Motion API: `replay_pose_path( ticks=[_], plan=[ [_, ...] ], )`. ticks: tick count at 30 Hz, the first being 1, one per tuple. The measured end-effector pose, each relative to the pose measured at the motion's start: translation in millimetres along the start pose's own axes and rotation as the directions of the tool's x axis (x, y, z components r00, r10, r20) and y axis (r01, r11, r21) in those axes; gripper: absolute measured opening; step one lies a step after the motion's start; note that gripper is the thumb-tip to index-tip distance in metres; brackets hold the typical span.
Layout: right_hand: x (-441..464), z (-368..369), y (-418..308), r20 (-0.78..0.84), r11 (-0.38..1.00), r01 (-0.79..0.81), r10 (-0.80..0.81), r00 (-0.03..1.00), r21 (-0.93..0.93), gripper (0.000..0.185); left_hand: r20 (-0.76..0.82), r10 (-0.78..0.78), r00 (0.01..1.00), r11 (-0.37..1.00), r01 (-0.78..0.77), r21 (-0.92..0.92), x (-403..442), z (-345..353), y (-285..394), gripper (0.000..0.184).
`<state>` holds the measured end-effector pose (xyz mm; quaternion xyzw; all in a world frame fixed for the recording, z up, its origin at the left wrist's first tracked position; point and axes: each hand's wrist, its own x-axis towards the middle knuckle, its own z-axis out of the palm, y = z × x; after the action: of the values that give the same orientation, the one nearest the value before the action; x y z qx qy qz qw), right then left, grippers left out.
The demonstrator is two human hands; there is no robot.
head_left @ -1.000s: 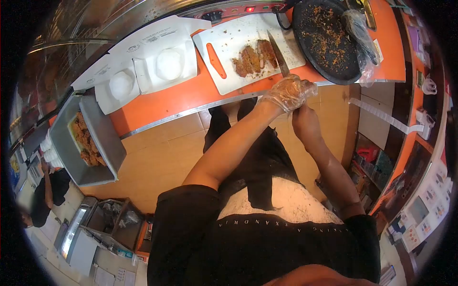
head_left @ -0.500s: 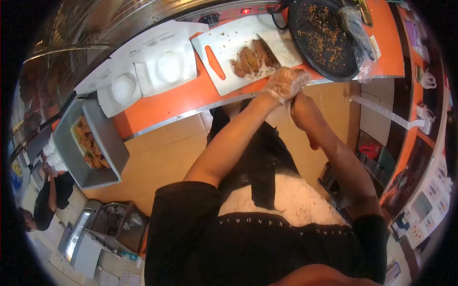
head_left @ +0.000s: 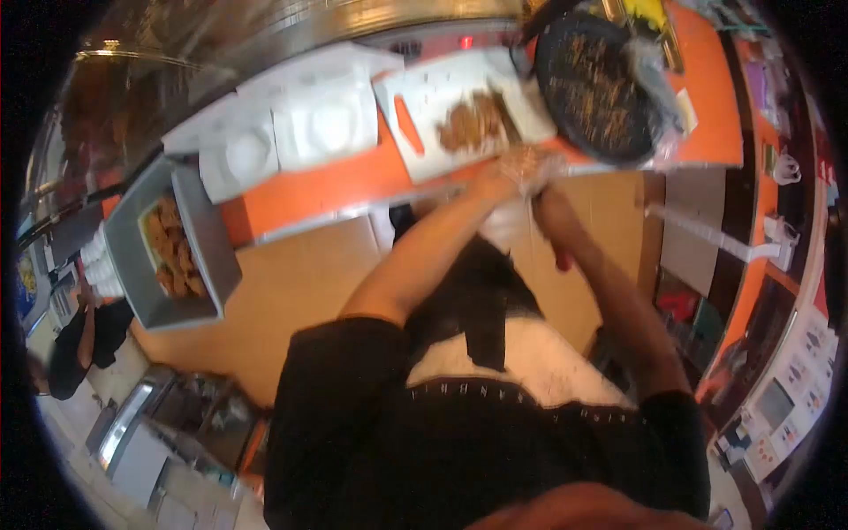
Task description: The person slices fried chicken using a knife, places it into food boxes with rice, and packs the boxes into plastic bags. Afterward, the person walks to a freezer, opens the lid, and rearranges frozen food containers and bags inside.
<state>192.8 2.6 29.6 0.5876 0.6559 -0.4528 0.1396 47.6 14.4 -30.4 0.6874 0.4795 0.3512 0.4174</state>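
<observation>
My left hand (head_left: pixel 527 168), in a clear plastic glove, is closed at the near edge of the white cutting board (head_left: pixel 420 163). The dark blade of a knife (head_left: pixel 511 122) runs up from it, beside cut browned pieces of food (head_left: pixel 470 124) on the board. Just below and to the right, my bare right hand (head_left: pixel 555 215) is closed near the glove, over the counter's front edge. A small red end shows under its fist; whether this belongs to the knife is hidden. Motion blurs both hands.
White open boxes (head_left: pixel 329 128) with white rounded contents stand left of the board. A black round pan (head_left: pixel 596 93) with crumbs and a plastic bag (head_left: pixel 658 88) lie right. A grey bin (head_left: pixel 168 309) holds browned food. Another person (head_left: pixel 84 353) is at far left.
The view has shifted and blurred, with the counter items sitting slightly lower. My hands stay together at the board's near edge. A red end shows below my right fist, unseen in the earliest frame.
</observation>
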Motion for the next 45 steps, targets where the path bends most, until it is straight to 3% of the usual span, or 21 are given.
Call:
replay_pose_path(
  ticks=[1, 3, 4, 6, 7, 9, 12, 14, 17, 22, 25, 26, 27, 28, 30, 32, 34, 35, 37, 40, 45],
  plan=[
    [19, -2, 7, -0.042, 0.999, 0.039, -0.039, 0.998, 0.0, 0.032, -0.085, 0.166, 0.982, 0.984, -0.161, 0.071, 12, -4, -12, 0.039],
    [7, 15, 44, -0.265, 0.922, 0.312, -0.368, 0.891, -0.23, 0.03, -0.299, 0.202, 0.932, 0.978, -0.179, 0.104, -14, 7, 17, 0.03],
    [-3, 8, 34, -0.255, 0.922, 0.315, -0.368, 0.894, -0.226, 0.03, -0.3, 0.191, 0.935, 0.98, -0.167, 0.103, -30, 5, 21, 0.03],
    [-31, -20, 2, -0.134, 0.965, 0.007, 0.029, 0.991, 0.261, 0.032, -0.676, 0.005, 0.737, 0.998, 0.04, 0.051, -63, -1, 26, 0.049],
    [-25, -18, 17, -0.182, 0.959, 0.049, 0.003, 0.983, 0.279, 0.034, -0.669, -0.003, 0.743, 0.997, 0.051, 0.052, -73, -2, 31, 0.049],
    [-5, -30, 33, -0.17, 0.977, 0.053, -0.017, 0.985, 0.208, 0.033, -0.829, -0.295, 0.475, 0.915, 0.391, -0.102, -86, -6, 35, 0.072],
    [10, -42, 40, -0.159, 0.995, 0.052, -0.038, 0.987, 0.084, 0.031, -0.739, -0.416, 0.531, 0.822, 0.566, -0.056, -78, -7, 12, 0.089],
    [14, -47, 45, -0.018, 0.958, 0.081, -0.079, 0.997, 0.273, 0.029, -0.748, -0.35, 0.563, 0.839, 0.544, 0.016, -63, -8, -2, 0.095],
    [17, -47, 54, 0.083, 0.94, 0.053, -0.086, 0.993, 0.338, 0.029, -0.753, -0.312, 0.579, 0.765, 0.624, 0.163, -31, -12, -23, 0.112],
    [4, -47, 62, 0.125, 0.916, 0.05, -0.108, 0.986, 0.398, 0.028, -0.721, -0.342, 0.602, 0.706, 0.671, 0.225, -4, -43, -20, 0.122],
    [3, -60, 66, 0.214, 0.876, -0.021, -0.094, 0.972, 0.481, 0.026, -0.62, -0.351, 0.702, 0.817, 0.553, 0.163, -1, -58, -18, 0.11],
    [5, -67, 71, 0.246, 0.89, -0.024, -0.101, 0.964, 0.456, 0.026, -0.64, -0.442, 0.628, 0.897, 0.311, -0.315, 3, -62, -22, 0.103],
    [5, -73, 77, 0.28, 0.902, -0.028, -0.105, 0.954, 0.431, 0.026, -0.6, -0.55, 0.58, 0.72, -0.034, -0.693, 6, -66, -27, 0.097],
    [6, -82, 81, 0.283, 0.894, -0.027, -0.113, 0.952, 0.447, 0.026, -0.598, -0.548, 0.585, 0.728, -0.019, -0.686, 5, -76, -36, 0.097],
    [8, -99, 93, 0.353, 0.891, -0.067, -0.108, 0.93, 0.45, 0.028, -0.517, -0.55, 0.656, 0.759, 0.134, -0.636, -10, -102, -58, 0.076],
    [18, -104, 99, 0.39, 0.901, -0.057, -0.128, 0.912, 0.43, 0.03, -0.543, -0.445, 0.712, 0.85, 0.146, -0.506, -16, -108, -76, 0.058],
    [29, -109, 96, 0.397, 0.928, -0.032, -0.128, 0.909, 0.371, 0.031, -0.415, -0.7, 0.581, 0.682, 0.371, -0.631, 8, -117, -20, 0.046],
    [36, -111, 95, 0.407, 0.938, 0.02, -0.17, 0.897, 0.347, 0.035, -0.412, -0.702, 0.58, 0.681, 0.38, -0.625, 7, -116, -29, 0.046],
    [47, -113, 89, 0.41, 0.937, 0.042, -0.192, 0.891, 0.348, 0.036, -0.495, -0.511, 0.703, 0.839, 0.28, -0.467, -2, -117, -60, 0.043],
    [50, -114, 88, 0.409, 0.937, 0.062, -0.209, 0.888, 0.343, 0.039, -0.541, -0.513, 0.667, 0.854, 0.459, -0.243, -19, -134, -84, 0.033],
    [53, -110, 88, 0.409, 0.945, 0.051, -0.188, 0.893, 0.323, 0.036, -0.536, -0.549, 0.641, 0.818, 0.543, -0.189, -24, -146, -95, 0.024]
  ],
)
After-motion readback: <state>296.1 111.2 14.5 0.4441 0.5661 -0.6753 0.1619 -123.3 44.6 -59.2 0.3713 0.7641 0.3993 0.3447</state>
